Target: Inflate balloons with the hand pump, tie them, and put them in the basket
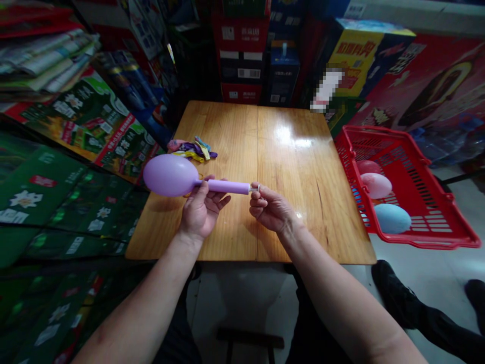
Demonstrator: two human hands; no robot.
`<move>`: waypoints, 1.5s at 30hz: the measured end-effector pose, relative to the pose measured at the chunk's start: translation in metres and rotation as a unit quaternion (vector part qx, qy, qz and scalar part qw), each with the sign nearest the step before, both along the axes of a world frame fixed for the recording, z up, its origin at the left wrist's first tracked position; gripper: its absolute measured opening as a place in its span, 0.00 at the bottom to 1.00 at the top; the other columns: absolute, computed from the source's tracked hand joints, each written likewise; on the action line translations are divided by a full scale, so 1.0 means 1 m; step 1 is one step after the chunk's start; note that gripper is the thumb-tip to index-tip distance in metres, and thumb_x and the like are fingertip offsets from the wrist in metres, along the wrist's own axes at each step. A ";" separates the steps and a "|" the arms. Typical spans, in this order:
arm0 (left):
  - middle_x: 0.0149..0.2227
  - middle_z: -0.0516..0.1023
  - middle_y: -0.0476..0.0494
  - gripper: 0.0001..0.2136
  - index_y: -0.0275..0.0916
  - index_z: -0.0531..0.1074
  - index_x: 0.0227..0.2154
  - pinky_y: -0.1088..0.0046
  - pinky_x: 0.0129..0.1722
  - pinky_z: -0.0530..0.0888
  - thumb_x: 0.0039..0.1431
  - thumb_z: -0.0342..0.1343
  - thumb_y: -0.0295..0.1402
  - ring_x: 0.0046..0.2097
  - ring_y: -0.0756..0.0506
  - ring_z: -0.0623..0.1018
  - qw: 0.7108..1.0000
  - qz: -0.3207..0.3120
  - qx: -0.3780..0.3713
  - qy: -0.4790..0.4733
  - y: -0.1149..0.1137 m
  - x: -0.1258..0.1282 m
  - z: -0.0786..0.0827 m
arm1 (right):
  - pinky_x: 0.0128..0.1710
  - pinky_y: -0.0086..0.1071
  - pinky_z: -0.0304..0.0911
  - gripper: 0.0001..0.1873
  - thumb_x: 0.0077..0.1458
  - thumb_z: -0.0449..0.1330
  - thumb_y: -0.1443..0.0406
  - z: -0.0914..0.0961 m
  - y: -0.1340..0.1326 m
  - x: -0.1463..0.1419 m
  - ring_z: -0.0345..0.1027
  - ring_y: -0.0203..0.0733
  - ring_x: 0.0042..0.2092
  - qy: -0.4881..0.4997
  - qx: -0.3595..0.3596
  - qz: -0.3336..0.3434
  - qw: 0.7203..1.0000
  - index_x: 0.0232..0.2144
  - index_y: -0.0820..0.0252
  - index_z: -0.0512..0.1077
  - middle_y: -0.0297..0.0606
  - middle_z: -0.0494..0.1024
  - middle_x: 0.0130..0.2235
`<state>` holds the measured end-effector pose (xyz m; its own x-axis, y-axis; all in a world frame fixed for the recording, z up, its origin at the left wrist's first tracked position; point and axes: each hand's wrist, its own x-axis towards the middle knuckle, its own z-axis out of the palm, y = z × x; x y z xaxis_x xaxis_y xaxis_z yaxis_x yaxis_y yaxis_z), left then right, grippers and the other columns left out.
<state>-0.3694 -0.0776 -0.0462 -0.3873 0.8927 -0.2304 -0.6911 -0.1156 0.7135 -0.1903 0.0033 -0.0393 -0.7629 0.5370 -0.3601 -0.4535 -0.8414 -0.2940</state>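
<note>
A partly inflated purple balloon [170, 175] is fitted on the left end of a purple hand pump [231, 187], held level above the wooden table [291, 232]. My left hand [200, 210] pinches the balloon's neck at the pump's tip, its other fingers loosely under the barrel. At the right end, my right hand [272, 206] grips the pump's handle, which sits close to the barrel. Behind the purple balloon lies a small heap of limp balloons [193, 148] in several colours.
A red plastic basket [447, 230] right of the table holds inflated balloons, among them a light blue balloon [392, 219] and a pink balloon [376, 185]. Stacked green cartons [49, 197] line the left side; red boxes [242, 35] stand behind. Another person's shoe [394, 290] is at lower right.
</note>
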 end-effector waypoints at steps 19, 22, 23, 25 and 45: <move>0.47 0.82 0.38 0.12 0.42 0.75 0.48 0.64 0.45 0.79 0.63 0.60 0.39 0.47 0.42 0.82 1.000 -0.008 0.018 0.004 -0.001 -0.006 -0.001 | 0.22 0.19 0.57 0.07 0.59 0.63 0.70 -0.003 -0.006 -0.001 0.56 0.25 0.21 0.032 -0.015 -0.016 0.999 0.41 0.61 0.72 0.28 0.74 0.26; 0.46 0.83 0.37 0.12 0.41 0.76 0.47 0.66 0.45 0.79 0.63 0.60 0.38 0.46 0.43 0.82 1.000 0.001 0.006 -0.005 0.001 -0.017 0.000 | 0.22 0.19 0.57 0.05 0.61 0.61 0.70 0.000 0.004 0.008 0.57 0.25 0.21 0.023 -0.007 -0.008 1.000 0.41 0.62 0.72 0.30 0.75 0.27; 0.45 0.83 0.37 0.12 0.41 0.76 0.47 0.66 0.44 0.79 0.63 0.60 0.39 0.46 0.43 0.82 1.000 0.013 0.002 -0.005 0.001 -0.021 0.001 | 0.22 0.19 0.57 0.04 0.62 0.59 0.70 0.001 0.008 0.012 0.57 0.25 0.21 0.024 -0.002 -0.013 1.000 0.40 0.63 0.72 0.30 0.75 0.27; 0.45 0.83 0.38 0.12 0.41 0.77 0.46 0.67 0.44 0.79 0.62 0.61 0.39 0.46 0.43 0.82 0.999 0.050 0.006 0.002 0.001 -0.027 0.002 | 0.22 0.19 0.56 0.04 0.62 0.58 0.71 0.003 0.012 0.016 0.57 0.25 0.21 0.031 0.009 -0.033 0.999 0.40 0.63 0.72 0.29 0.75 0.26; 0.46 0.82 0.39 0.13 0.42 0.76 0.46 0.67 0.44 0.79 0.62 0.60 0.41 0.48 0.42 0.82 0.998 0.066 0.007 0.023 0.001 -0.032 0.000 | 0.21 0.20 0.55 0.03 0.61 0.60 0.70 0.005 0.014 0.019 0.55 0.25 0.21 0.005 0.013 -0.052 0.999 0.39 0.62 0.73 0.27 0.73 0.25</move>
